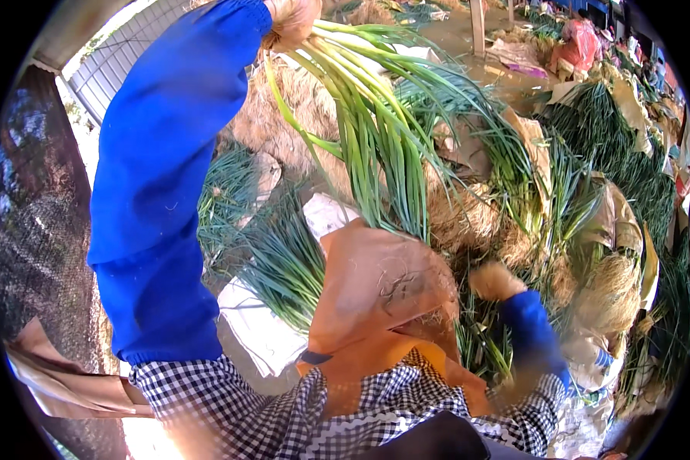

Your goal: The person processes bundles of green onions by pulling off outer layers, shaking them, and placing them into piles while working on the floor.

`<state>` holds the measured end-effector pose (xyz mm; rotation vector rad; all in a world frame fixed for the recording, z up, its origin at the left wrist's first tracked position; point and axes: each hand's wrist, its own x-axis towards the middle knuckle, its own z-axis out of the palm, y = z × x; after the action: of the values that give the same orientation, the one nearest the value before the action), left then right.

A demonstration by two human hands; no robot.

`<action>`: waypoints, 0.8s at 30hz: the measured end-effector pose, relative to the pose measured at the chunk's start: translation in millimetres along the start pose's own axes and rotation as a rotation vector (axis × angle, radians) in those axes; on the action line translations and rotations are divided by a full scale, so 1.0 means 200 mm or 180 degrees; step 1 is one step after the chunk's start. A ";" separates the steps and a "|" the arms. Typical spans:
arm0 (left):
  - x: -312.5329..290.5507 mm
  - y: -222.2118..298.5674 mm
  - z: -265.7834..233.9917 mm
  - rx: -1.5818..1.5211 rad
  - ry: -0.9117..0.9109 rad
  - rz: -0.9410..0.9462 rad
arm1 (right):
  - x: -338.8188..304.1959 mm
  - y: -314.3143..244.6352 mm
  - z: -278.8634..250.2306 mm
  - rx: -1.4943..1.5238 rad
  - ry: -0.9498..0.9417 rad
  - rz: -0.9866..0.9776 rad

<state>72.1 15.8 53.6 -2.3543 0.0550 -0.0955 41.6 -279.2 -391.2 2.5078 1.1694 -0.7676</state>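
My left hand, on a raised arm in a blue sleeve, is closed round the pale ends of a bunch of green onions. Their long green leaves hang down and fan out to the right, over the brown apron on my lap. Lower at the right, my right hand is a motion-smeared shape, and its fingers cannot be made out. Close to it lie a heap of straw-coloured roots and more green leaves.
Rows of bundled green onions with tan wrappings stretch along the right. Another pile lies left of my lap, by a white sheet. A dark mesh screen stands at the left. A person in red is far off, near a post.
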 end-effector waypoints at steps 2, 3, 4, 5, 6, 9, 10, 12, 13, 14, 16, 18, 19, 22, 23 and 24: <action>0.04 -0.01 0.07 0.0073 -0.0034 0.0159 | 0.03 -0.18 -0.44 0.0189 0.2633 -0.0404; 0.06 -0.01 0.09 0.0102 0.0028 0.0337 | 0.08 -0.22 -0.61 -0.0122 0.4141 -0.0986; 0.04 0.04 0.07 0.0053 0.0209 0.0246 | 0.10 -0.29 -0.85 -0.0050 0.4193 -0.0856; 0.08 0.06 0.11 0.0183 0.0331 0.0403 | 0.15 -0.34 -1.04 -0.0257 0.4799 -0.0349; 0.05 -0.01 0.11 0.0061 0.0375 0.0700 | 0.24 -0.37 -1.21 -0.0103 0.4944 -0.0110; 0.05 -0.16 0.21 -0.0110 0.0663 0.0691 | 0.74 -0.19 -1.06 -0.0552 0.4510 0.0233; 0.04 -0.21 0.26 -0.0078 0.0877 0.0365 | 0.95 -0.03 -0.76 -0.0692 0.3321 0.0099; -0.12 -0.41 0.37 -0.0133 0.0446 -0.0149 | 1.08 -0.07 -0.43 -0.0896 0.1022 0.0883; -0.12 -0.47 0.36 -0.0392 0.0439 -0.0478 | 1.10 0.37 0.02 -0.0757 0.1370 0.0733; -0.08 -0.55 0.37 -0.0686 0.0605 -0.0550 | 0.91 0.88 0.43 -0.0747 0.1679 0.0695; -0.25 -0.83 0.60 -0.0657 -0.0077 -0.1057 | 1.00 0.43 0.46 0.0725 0.0892 0.1009; -0.35 -1.06 0.76 -0.1274 0.0082 -0.1233 | 0.83 0.59 0.68 0.0094 0.0105 0.0654; -0.43 -1.25 0.91 -0.1684 0.0238 -0.1304 | 0.78 0.59 0.70 0.0021 0.0046 0.0553; -0.46 -1.07 1.05 -0.0873 -0.0244 -0.2389 | 0.52 0.62 0.72 0.1744 0.1069 0.0848; -0.52 -1.20 1.16 -0.1038 -0.0105 -0.2196 | 0.54 0.55 0.72 0.1722 0.1175 0.0908; -0.56 -1.30 1.31 -0.1367 0.0083 -0.1907 | 0.54 0.58 0.78 0.1871 0.1020 0.1030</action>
<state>-14.9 391.1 46.3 -2.7181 -0.6815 -0.4424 133.4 -355.1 -577.4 3.2949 0.6385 -0.7139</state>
